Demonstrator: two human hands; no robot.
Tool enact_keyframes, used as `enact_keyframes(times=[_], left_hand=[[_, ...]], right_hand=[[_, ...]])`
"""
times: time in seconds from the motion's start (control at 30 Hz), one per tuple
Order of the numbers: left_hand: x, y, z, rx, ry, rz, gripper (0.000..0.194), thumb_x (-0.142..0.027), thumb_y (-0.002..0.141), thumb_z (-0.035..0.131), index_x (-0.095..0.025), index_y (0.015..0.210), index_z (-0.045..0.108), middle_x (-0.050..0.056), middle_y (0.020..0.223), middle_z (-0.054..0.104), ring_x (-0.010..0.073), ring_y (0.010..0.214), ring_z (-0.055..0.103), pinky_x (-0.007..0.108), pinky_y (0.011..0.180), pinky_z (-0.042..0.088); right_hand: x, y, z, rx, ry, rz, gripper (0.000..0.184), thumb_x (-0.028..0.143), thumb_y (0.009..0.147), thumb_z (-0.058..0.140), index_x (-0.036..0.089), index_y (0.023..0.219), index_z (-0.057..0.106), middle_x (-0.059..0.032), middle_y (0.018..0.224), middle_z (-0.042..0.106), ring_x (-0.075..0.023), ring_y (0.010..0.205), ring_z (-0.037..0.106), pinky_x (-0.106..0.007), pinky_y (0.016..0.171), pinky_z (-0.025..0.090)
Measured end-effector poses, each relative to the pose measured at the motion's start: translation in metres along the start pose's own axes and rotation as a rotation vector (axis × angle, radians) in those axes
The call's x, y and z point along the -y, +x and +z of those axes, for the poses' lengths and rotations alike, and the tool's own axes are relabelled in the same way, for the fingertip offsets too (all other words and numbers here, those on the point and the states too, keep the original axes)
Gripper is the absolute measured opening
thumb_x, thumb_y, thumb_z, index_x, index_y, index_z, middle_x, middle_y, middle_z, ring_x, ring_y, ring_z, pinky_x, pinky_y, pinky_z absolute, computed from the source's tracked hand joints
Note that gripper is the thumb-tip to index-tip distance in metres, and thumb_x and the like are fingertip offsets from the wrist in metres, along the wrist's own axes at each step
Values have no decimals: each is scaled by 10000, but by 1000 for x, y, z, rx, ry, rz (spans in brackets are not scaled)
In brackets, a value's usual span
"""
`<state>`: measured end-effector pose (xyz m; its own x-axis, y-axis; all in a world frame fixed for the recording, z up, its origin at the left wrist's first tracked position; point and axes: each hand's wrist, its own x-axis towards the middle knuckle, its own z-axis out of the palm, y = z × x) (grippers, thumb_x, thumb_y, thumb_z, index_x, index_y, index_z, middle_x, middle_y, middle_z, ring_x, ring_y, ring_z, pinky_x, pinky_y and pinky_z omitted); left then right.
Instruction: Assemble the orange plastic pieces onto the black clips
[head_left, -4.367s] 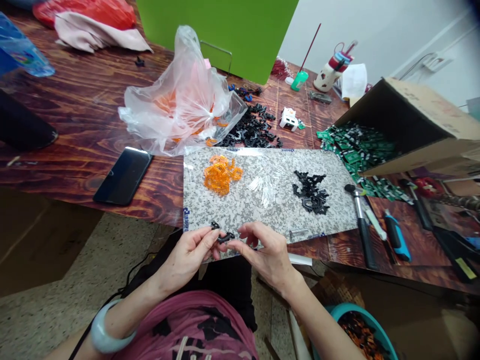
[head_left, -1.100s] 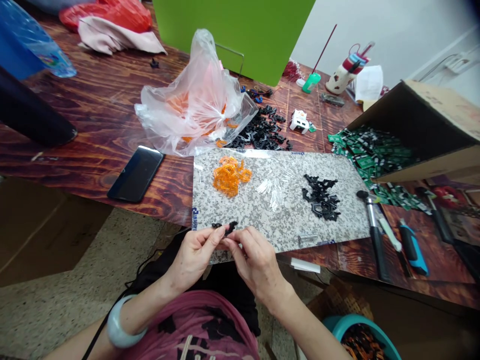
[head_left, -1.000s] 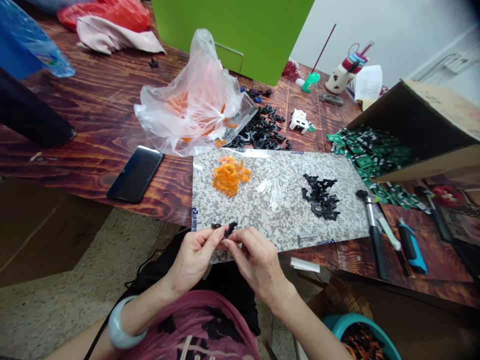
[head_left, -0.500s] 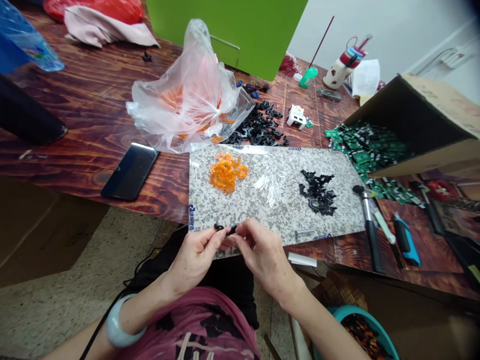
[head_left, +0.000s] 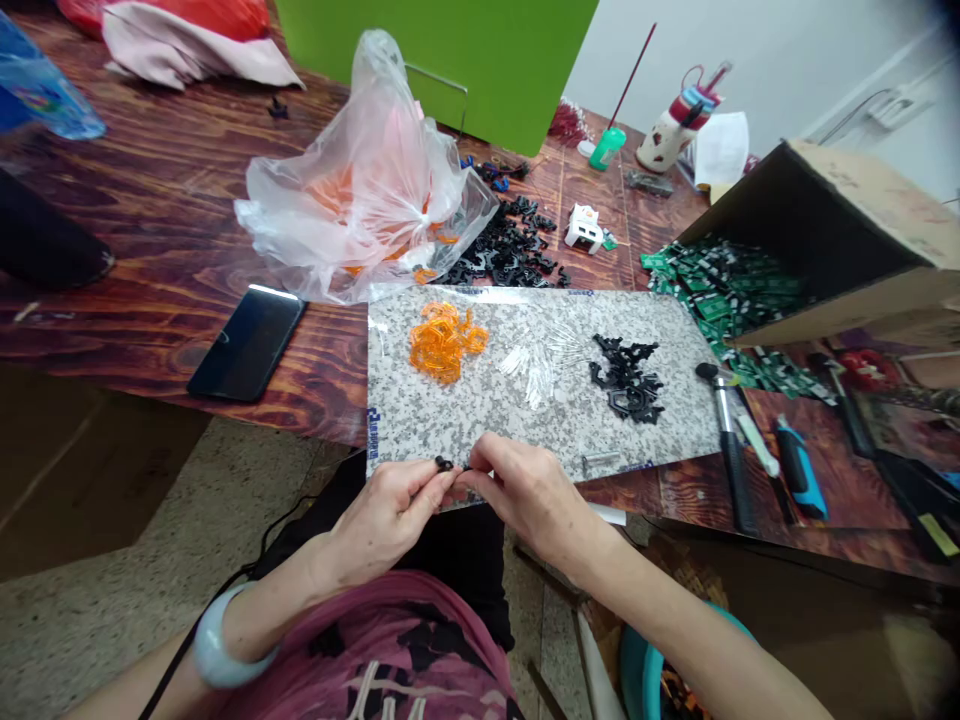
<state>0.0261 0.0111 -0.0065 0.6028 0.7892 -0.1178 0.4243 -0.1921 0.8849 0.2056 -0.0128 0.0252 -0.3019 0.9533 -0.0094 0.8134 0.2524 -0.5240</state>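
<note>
The black plastic part (head_left: 444, 464) is small and largely concealed: only a dark nub shows at lower centre of the frame, just above the lower edge of the speckled granite-pattern board (head_left: 397, 410). Its full shape cannot be confirmed. The left hand (head_left: 379, 515) pinches it between thumb and forefinger, and the fingertips (head_left: 474, 462) of the right hand (head_left: 532, 490) are pressed together against it from the right, so the two hands nearly meet. Compared with the frame taken 4.4 s ago, the part shows far less, the hands sit closer together and higher, and the right forearm extends further across the lower right. Open board lies directly above the hands, below the orange plastic pieces (head_left: 442, 345), clear plastic pieces (head_left: 534, 370) and black plastic pieces (head_left: 626, 378). The board's lower edge runs just beneath the fingers, and its left edge is near the left hand. A small metal screw (head_left: 600, 461) lies on the board to the right of the hands, near the lower edge. Beyond the board's right edge, a steel-shafted tool with a black handle (head_left: 729, 455) lies on the wooden table (head_left: 150, 220).
</note>
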Motion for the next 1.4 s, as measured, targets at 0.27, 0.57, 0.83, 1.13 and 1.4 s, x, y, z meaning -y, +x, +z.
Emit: enact_keyframes(times=[0.27,0.57,0.83,1.13,1.4], left_hand=[[-9,4,-13,222,-173,-90,347,-307,921,396,-148,726,634,11,644,630,130,597,559,217,568,409],[-5,9,-21,173,-440,-138,310,-391,904,448,-141,881,630,14,719,661,125,622,567,215,577,453],[-6,9,-21,126,-486,-153,311,-412,873,496,-134,844,631,16,690,648,121,592,554,213,560,437],[-9,7,-4,-137,-670,-148,339,-417,870,520,-145,989,684,0,693,614,132,651,530,235,666,426],[-17,9,-11,-38,-592,-87,213,-288,894,498,-160,879,667,22,821,658,153,793,578,228,733,448]], right_hand=[[-18,-2,-1,-54,221,12,273,405,760,689,181,737,535,19,644,566,-98,551,483,-205,512,349],[-14,-12,-1,-54,490,125,286,369,756,701,167,949,640,-15,791,644,-102,620,544,-209,563,429],[-6,-11,5,-47,605,184,167,316,822,620,164,873,666,-15,761,646,-104,641,544,-215,563,404],[16,0,31,-370,1233,388,208,340,670,754,184,719,626,48,568,568,-70,453,477,-214,472,423],[4,1,14,-360,957,337,199,365,764,682,194,860,649,-20,796,669,-134,712,612,-246,636,475]])
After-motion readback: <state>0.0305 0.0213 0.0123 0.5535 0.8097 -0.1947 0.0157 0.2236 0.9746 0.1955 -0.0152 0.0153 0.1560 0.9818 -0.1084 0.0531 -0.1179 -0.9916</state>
